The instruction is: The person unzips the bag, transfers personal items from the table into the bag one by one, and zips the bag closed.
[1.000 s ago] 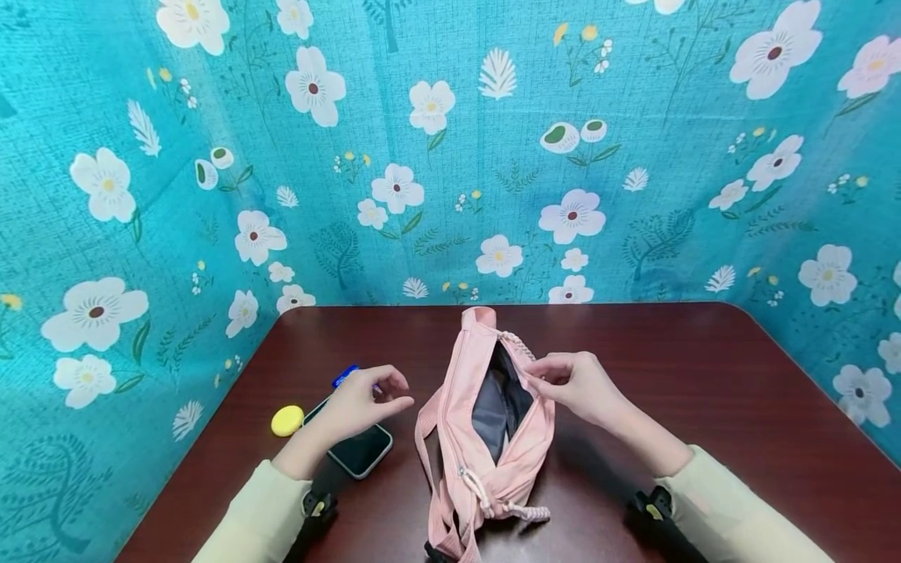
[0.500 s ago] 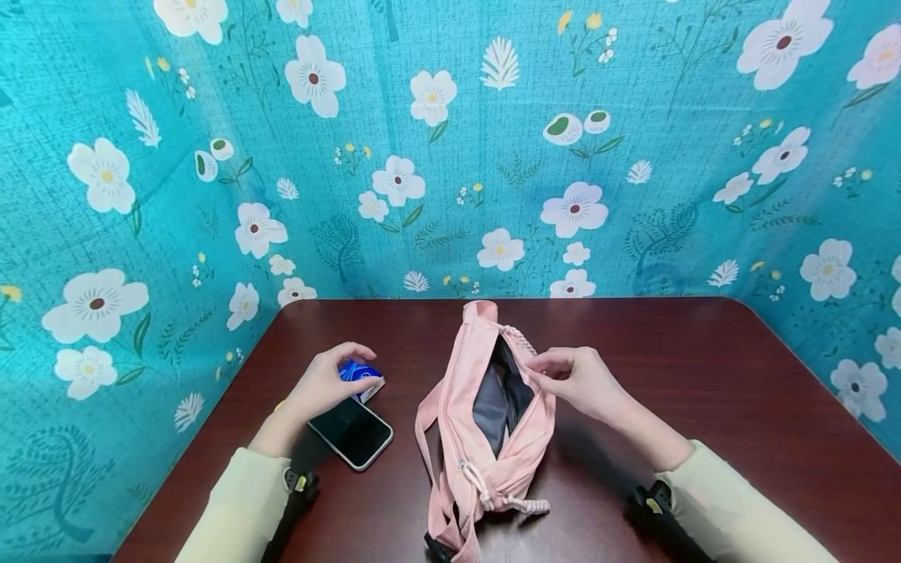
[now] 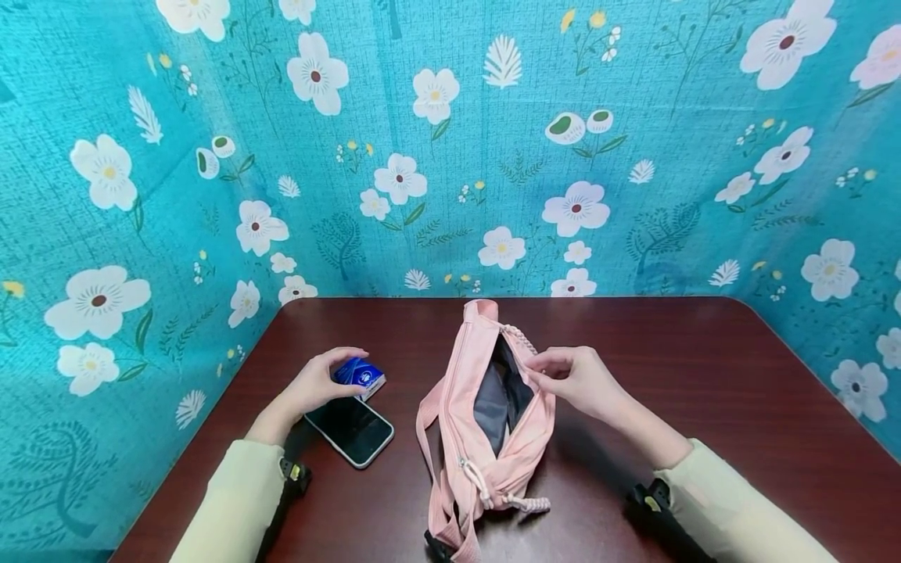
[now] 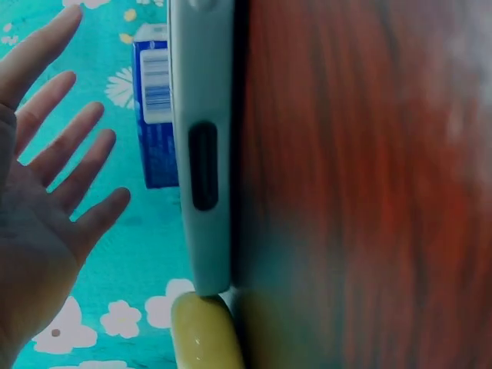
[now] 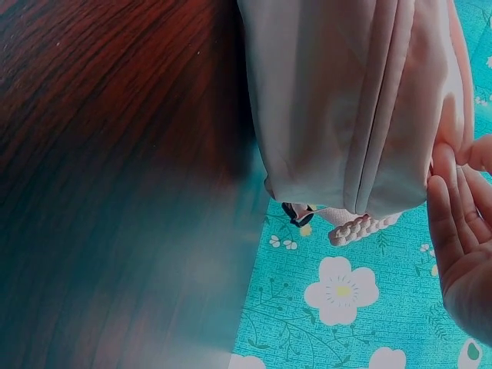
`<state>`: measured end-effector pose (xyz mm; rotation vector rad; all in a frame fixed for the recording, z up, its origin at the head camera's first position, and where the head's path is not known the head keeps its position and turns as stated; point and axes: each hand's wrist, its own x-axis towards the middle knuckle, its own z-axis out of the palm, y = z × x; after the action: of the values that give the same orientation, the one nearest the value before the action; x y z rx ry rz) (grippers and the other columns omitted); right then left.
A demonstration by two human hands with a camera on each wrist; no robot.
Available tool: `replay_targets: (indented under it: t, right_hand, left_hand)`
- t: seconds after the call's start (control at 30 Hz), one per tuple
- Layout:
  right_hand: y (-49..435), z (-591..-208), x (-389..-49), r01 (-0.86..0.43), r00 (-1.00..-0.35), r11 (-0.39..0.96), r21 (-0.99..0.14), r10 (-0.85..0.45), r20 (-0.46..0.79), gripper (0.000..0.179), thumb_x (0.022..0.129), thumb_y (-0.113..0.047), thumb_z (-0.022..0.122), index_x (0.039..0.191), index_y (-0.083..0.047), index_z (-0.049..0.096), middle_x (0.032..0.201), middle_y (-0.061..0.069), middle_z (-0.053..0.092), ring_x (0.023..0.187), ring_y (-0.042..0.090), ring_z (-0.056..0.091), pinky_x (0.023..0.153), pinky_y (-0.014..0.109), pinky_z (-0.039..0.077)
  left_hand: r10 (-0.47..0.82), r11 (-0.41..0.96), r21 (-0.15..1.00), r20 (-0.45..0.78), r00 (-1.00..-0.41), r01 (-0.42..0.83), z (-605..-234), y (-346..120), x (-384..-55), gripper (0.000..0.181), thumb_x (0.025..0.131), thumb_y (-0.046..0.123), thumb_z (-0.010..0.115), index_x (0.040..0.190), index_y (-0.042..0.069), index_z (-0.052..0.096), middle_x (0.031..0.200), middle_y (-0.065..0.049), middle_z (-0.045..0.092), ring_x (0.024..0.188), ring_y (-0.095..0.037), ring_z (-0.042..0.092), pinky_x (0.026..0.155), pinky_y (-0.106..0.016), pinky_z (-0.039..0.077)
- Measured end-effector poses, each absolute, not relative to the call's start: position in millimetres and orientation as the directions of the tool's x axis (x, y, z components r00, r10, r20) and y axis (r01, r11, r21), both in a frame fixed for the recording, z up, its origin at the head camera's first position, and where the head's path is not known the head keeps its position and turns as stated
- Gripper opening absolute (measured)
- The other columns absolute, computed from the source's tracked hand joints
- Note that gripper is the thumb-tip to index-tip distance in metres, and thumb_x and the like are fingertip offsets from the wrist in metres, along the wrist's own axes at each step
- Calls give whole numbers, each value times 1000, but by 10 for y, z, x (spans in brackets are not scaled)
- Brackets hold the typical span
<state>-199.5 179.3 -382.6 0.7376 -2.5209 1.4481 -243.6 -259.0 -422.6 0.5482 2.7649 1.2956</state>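
Note:
My left hand (image 3: pixel 310 388) hovers over a small blue packet (image 3: pixel 366 375) at the table's left. Its thumb and fingers reach around the packet in the head view, while the left wrist view shows them spread and apart from the packet's barcode side (image 4: pixel 157 84). Just in front of the packet lies a phone (image 3: pixel 355 438), screen up. A pink bag (image 3: pixel 461 422) sits mid-table, unzipped, its dark grey lining showing. With thumb and fingers my right hand (image 3: pixel 584 383) pinches the right edge of the bag's opening, holding it wide.
A rounded yellow object (image 4: pixel 206 330) touches the phone's end in the left wrist view; my left hand hides it in the head view. The bag's strap (image 3: pixel 425 438) trails along its left side. Floral cloth (image 3: pixel 436 195) hangs behind the brown table (image 3: pixel 669 344).
My left hand has moved left and away from the bag, over to the blue packet, uncovering the phone and packet. My right hand stays on the bag's edge.

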Motion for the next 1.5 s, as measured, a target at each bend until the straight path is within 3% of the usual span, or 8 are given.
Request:
replay_targets:
  t: [0.17, 0.43, 0.6, 0.8, 1.1, 1.5]
  right_hand:
    - [1790, -3811, -1982, -477, -871, 415, -775, -344, 352, 18, 82, -1, 76, 100, -2, 75, 79, 0, 71, 60, 9, 59, 48, 23, 40]
    - [1779, -3820, -1980, -494, -861, 404, -770, -350, 369, 18, 81, 2, 75, 98, 0, 75, 78, 1, 71, 60, 8, 60, 49, 22, 43]
    - [1776, -3823, -1977, -496, -860, 410, -766, -356, 366, 19, 81, 2, 75, 99, -2, 75, 79, 0, 71, 59, 8, 58, 48, 22, 40]
    - [1778, -3833, -1981, -515, -848, 410, -753, -374, 376, 18, 81, 2, 75, 99, -2, 75, 79, -1, 71, 59, 8, 59, 48, 23, 42]
    - [1768, -3825, -1999, -498, -857, 412, -763, -370, 359, 18, 82, 0, 75, 100, -2, 75, 80, 0, 71, 60, 9, 59, 49, 23, 42]
    - [1778, -3850, -2007, -495, -858, 417, -762, -372, 353, 19, 81, 0, 76, 100, -3, 75, 81, 0, 71, 61, 9, 60, 49, 23, 43]
  left_hand:
    - [356, 627, 740, 7, -935, 244, -4253, -2647, -2518, 67, 78, 16, 82, 138, 9, 52, 143, -17, 45, 128, -42, 41, 98, -54, 42]
    - [467, 667, 693, -105, -878, 273, -4239, -2702, -2683, 70, 79, 9, 79, 142, 9, 48, 146, -21, 40, 126, -45, 39, 93, -54, 46]
    - [494, 680, 673, -129, -860, 290, -4228, -2693, -2740, 65, 80, 7, 77, 140, 8, 52, 143, -21, 44, 124, -44, 40, 92, -52, 47]
    - [446, 705, 665, -144, -883, 248, -4232, -2655, -2768, 59, 79, 6, 78, 134, 11, 57, 131, -21, 50, 118, -40, 44, 89, -51, 48]
    - [398, 696, 688, -130, -908, 207, -4249, -2595, -2831, 56, 77, 5, 80, 128, 12, 58, 129, -17, 51, 118, -38, 46, 93, -51, 46]
    - [406, 597, 749, 28, -914, 288, -4111, -2455, -2707, 60, 78, 13, 81, 132, 14, 54, 132, -16, 51, 121, -39, 46, 91, -50, 49]
